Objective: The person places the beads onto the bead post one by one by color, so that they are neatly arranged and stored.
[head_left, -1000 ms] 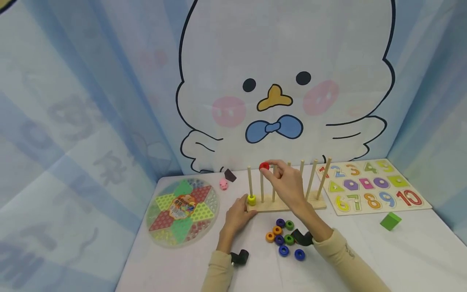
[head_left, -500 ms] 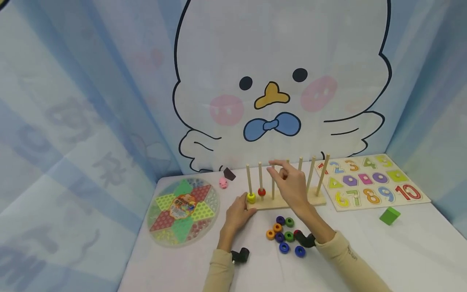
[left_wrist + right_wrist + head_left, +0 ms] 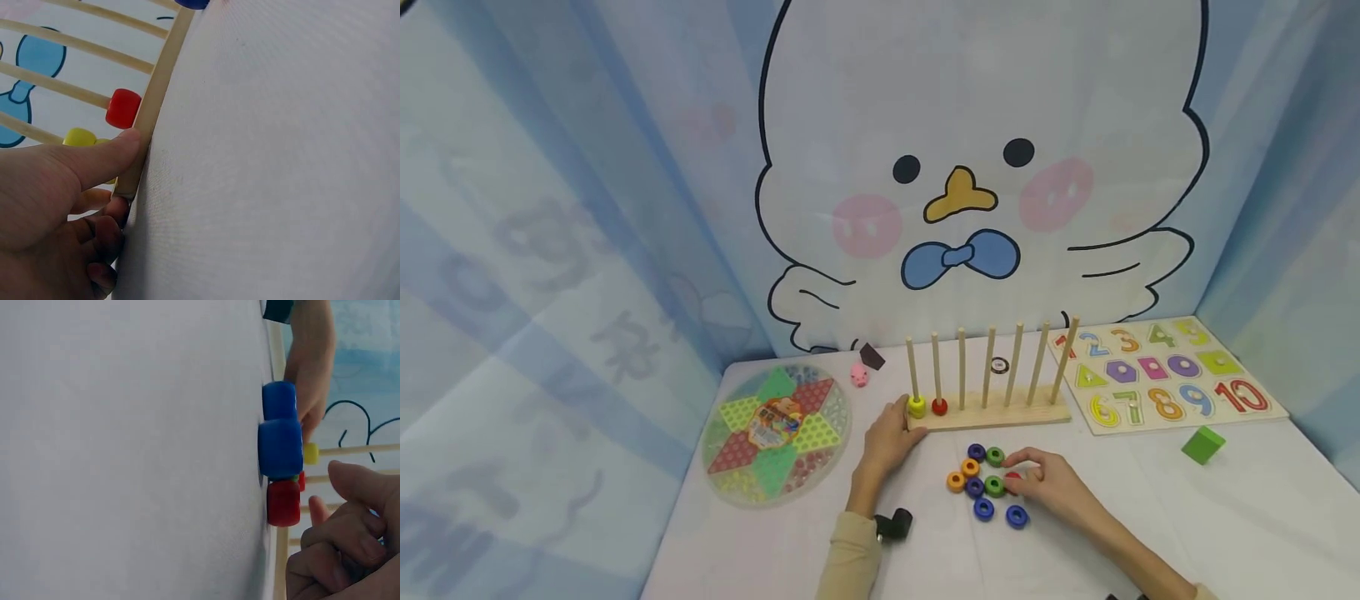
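My left hand (image 3: 886,442) grips the left end of a wooden peg rack (image 3: 1000,414); in the left wrist view its thumb (image 3: 115,153) presses the base edge. Yellow beads (image 3: 916,407) sit on the leftmost peg, and a red bead (image 3: 124,108) rests at the bottom of the second. My right hand (image 3: 1060,487) hovers over the loose beads, thumb and index finger apart around a loose red bead (image 3: 284,504). The right wrist view shows a gap between those fingers and that bead. Green beads (image 3: 994,486), blue beads (image 3: 280,449), orange beads (image 3: 955,482) and purple beads lie beside it.
A round Chinese checkers board (image 3: 771,475) lies to the left, near a small pink pig figure (image 3: 859,375) and a dark piece (image 3: 872,357). To the right are a number puzzle board (image 3: 1150,421) and a green block (image 3: 1203,445). A printed curtain (image 3: 835,108) hangs behind.
The right hand let go of a red bead, which slid down the second peg to the base. That hand then moved down to the loose beads. The left hand stayed on the rack.
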Demonstrator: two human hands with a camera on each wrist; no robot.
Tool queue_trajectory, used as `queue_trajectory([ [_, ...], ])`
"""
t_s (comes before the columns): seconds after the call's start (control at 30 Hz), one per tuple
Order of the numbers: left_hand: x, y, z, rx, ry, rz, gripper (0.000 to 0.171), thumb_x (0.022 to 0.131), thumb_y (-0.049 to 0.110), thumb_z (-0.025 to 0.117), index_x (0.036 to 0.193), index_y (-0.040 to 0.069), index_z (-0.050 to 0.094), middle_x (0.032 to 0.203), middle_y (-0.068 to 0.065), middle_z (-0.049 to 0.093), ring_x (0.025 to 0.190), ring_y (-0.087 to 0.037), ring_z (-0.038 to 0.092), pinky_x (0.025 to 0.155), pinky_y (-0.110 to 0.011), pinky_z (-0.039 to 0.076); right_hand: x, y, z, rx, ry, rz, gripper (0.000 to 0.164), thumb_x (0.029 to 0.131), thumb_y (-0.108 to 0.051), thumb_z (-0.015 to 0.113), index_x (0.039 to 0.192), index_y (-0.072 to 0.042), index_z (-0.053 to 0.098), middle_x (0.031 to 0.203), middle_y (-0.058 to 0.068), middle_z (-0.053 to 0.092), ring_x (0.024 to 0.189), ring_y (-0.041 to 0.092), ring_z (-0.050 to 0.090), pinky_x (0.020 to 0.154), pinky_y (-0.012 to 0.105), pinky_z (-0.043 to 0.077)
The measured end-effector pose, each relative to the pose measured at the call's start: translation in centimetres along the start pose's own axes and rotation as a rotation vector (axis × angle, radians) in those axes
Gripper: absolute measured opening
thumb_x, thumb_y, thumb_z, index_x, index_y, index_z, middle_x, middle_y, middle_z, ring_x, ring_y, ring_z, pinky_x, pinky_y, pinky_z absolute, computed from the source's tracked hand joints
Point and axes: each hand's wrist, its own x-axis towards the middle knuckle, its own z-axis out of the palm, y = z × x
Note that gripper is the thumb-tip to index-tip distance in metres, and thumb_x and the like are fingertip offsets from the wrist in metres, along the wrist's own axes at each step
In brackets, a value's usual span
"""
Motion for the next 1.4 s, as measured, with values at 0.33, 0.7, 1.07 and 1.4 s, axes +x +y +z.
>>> queue_trajectory([
  [0.33,0.2,-0.1,-0.5,-0.018,0.0,-0.024,0.072,0.085,0.038,0.07,0.144,0.009,0.04,0.092,-0.001,0.05,0.076,-0.015,0.048,0.068,-0.032,0.04,-0.4,1.5,0.3,-0.061,0.06,-0.023,0.038,0.079,-0.023,0.076,0.109,-0.003,0.062,0.05,-0.005,0.041,0.044,0.006,0.033,0.043,0.021,0.026],
  [0.7,-0.3,-0.4,-0.1,-0.016,-0.002,-0.013,0.072,0.085,0.038,0.07,0.143,0.008,0.04,0.091,-0.001,0.05,0.076,-0.015,0.047,0.069,-0.033,0.04,0.0,-5.5,0.1,-0.233,0.275,-0.255,0.033,0.084,-0.036,0.072,0.11,-0.015,0.065,0.052,-0.005,0.042,0.044,0.009,0.035,0.042,0.023,0.027],
  [1.07,-0.5,-0.4,0.2,-0.028,-0.015,-0.004,0.072,0.085,0.04,0.07,0.143,0.008,0.041,0.099,-0.004,0.055,0.078,-0.014,0.048,0.073,-0.035,0.042,5.1,-16.1,-0.8,-0.287,0.49,-0.605,0.035,0.087,-0.036,0.069,0.113,-0.012,0.066,0.05,-0.006,0.04,0.041,0.012,0.036,0.04,0.027,0.028],
  [1.4,-0.1,-0.1,-0.2,-0.011,-0.006,0.015,0.072,0.086,0.042,0.069,0.143,0.009,0.041,0.098,-0.003,0.054,0.077,-0.014,0.048,0.071,-0.034,0.042,8.1,-16.5,-0.4,-0.346,0.457,-0.556,0.04,0.086,-0.033,0.07,0.118,-0.009,0.064,0.053,-0.004,0.045,0.042,0.012,0.037,0.041,0.028,0.03],
])
